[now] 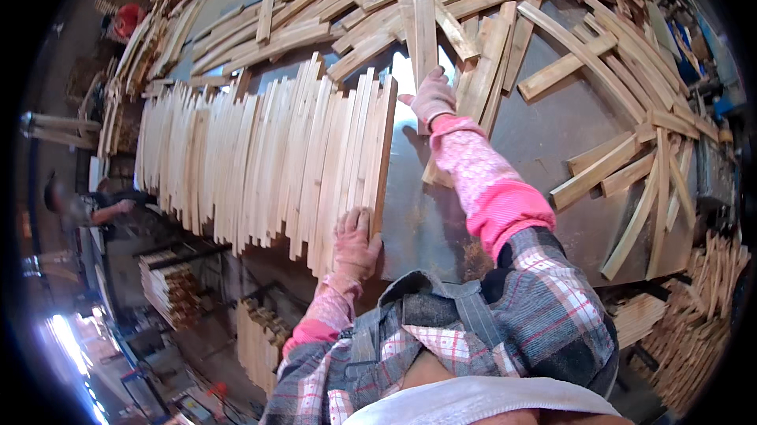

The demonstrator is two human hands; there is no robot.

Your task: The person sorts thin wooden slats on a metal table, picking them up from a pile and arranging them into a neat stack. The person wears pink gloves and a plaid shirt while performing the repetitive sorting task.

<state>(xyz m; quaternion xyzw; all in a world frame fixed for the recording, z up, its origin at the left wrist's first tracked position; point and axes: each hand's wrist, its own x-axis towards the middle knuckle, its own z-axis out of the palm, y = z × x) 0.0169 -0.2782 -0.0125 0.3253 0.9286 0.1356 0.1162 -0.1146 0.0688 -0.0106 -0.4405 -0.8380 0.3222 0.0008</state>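
Note:
My left hand (355, 247), in a pale pink work glove, lies with its fingers flat over the near ends of a row of wooden strips (260, 157). The strips stand side by side, with uneven ends. At its right edge is a strip with a darker side face (385, 149). My right hand (434, 95), gloved too, reaches forward and grips a wooden board (425, 19) near its lower end, thumb on the left side and fingers on the right. The board points away from me, beside other loose boards (485, 70).
A metal tabletop (426, 228) carries everything. Loose boards (292, 39) are heaped along the far side, and more boards (607, 165) lie crossed at right. Stacked wood (169, 291) stands below the near left edge. Another person (102, 208) is at far left.

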